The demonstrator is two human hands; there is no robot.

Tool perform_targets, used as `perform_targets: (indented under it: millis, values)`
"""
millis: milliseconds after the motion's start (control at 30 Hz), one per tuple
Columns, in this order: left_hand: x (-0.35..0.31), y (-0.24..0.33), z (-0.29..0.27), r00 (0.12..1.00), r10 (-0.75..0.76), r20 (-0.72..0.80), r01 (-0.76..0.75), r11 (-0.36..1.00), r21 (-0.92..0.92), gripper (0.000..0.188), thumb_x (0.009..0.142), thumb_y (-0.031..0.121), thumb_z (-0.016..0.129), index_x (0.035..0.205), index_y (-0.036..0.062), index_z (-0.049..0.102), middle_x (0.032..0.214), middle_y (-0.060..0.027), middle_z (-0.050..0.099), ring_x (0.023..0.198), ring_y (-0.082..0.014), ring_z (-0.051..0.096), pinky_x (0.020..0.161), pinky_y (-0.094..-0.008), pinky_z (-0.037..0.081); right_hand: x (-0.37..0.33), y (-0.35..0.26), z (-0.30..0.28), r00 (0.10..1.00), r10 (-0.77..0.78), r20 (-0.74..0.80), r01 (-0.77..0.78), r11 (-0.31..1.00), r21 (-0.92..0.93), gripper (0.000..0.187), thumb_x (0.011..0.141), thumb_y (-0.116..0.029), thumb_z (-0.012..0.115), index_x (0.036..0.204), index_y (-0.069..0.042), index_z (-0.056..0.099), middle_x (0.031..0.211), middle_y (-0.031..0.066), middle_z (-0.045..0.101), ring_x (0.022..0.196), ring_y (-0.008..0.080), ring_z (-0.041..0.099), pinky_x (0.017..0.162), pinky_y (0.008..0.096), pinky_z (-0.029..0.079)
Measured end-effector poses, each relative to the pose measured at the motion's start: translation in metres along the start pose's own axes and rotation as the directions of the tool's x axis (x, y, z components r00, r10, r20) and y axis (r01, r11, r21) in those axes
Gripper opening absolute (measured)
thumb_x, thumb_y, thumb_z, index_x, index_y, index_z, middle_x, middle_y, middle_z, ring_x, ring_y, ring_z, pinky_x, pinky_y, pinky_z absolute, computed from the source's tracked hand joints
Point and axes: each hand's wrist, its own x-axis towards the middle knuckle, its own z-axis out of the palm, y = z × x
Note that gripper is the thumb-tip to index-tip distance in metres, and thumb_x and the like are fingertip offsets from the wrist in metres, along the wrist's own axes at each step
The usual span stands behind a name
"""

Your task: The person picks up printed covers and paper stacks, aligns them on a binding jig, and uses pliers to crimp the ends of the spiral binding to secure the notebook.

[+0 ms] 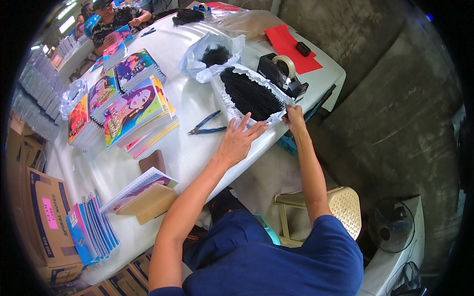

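In front of me at the table's near edge lies a box lined with crinkled white sheeting (220,96), filled with rows of black spiral binding coils (251,94). My left hand (238,140) rests with fingers spread on the lining's near side, holding nothing. At the near right corner, the fingers of my right hand (295,119) are closed on the lining's edge; the fingertips are partly hidden. Blue-handled cutting pliers (207,124) lie opened on the table just left of the box. Behind it sits a second white-lined holder (190,56) with a tangle of black coils (216,55).
A black tape dispenser (276,69) stands right of the box, near red sheets (286,44). Stacks of colourful spiral notebooks (133,111) fill the left, with cartons (52,212) beside them. Across the table sits another person (116,22). A stool (344,209) and fan (392,226) stand right.
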Motion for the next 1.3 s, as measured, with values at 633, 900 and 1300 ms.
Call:
perform_targets:
  millis: [633,900,1300]
  values:
    - [-0.111,0.040,-0.166,0.968,-0.234,-0.086,0.221,0.965,-0.139,0.051,0.079,0.009,0.067,0.128,0.0202,0.062,0.149,-0.0080,0.041,0.141,-0.0453,0.024,0.110,-0.0636,0.022,0.015,-0.102,0.154,0.698,-0.522,0.490,0.564,-0.022,-0.826,0.013,0.085,-0.013,0.057,0.093,-0.004,0.063,0.094,0.0219,0.066,0.090,0.0403,0.065,0.078,0.0509,0.050]
    - [-0.178,0.001,-0.233,0.746,-0.619,-0.245,0.634,0.773,-0.022,0.061,0.081,0.013,0.069,0.139,0.0127,0.050,0.151,-0.0119,0.038,0.142,-0.0433,0.024,0.113,-0.0569,0.020,0.011,-0.155,0.152,0.558,-0.665,0.496,0.817,0.335,-0.470,0.018,0.088,-0.017,0.062,0.100,-0.003,0.064,0.078,0.0184,0.063,0.077,0.0332,0.064,0.068,0.0419,0.047]
    - [-0.195,-0.005,-0.232,0.689,-0.713,-0.128,0.722,0.691,0.036,0.074,0.079,0.020,0.072,0.146,0.0144,0.040,0.154,-0.0113,0.032,0.144,-0.0401,0.020,0.113,-0.0542,0.019,0.013,-0.152,0.136,0.523,-0.001,0.853,0.199,0.972,-0.121,0.028,0.098,-0.024,0.051,0.099,0.000,0.064,0.066,-0.0034,0.048,0.052,0.0030,0.038,0.040,0.0199,0.029]
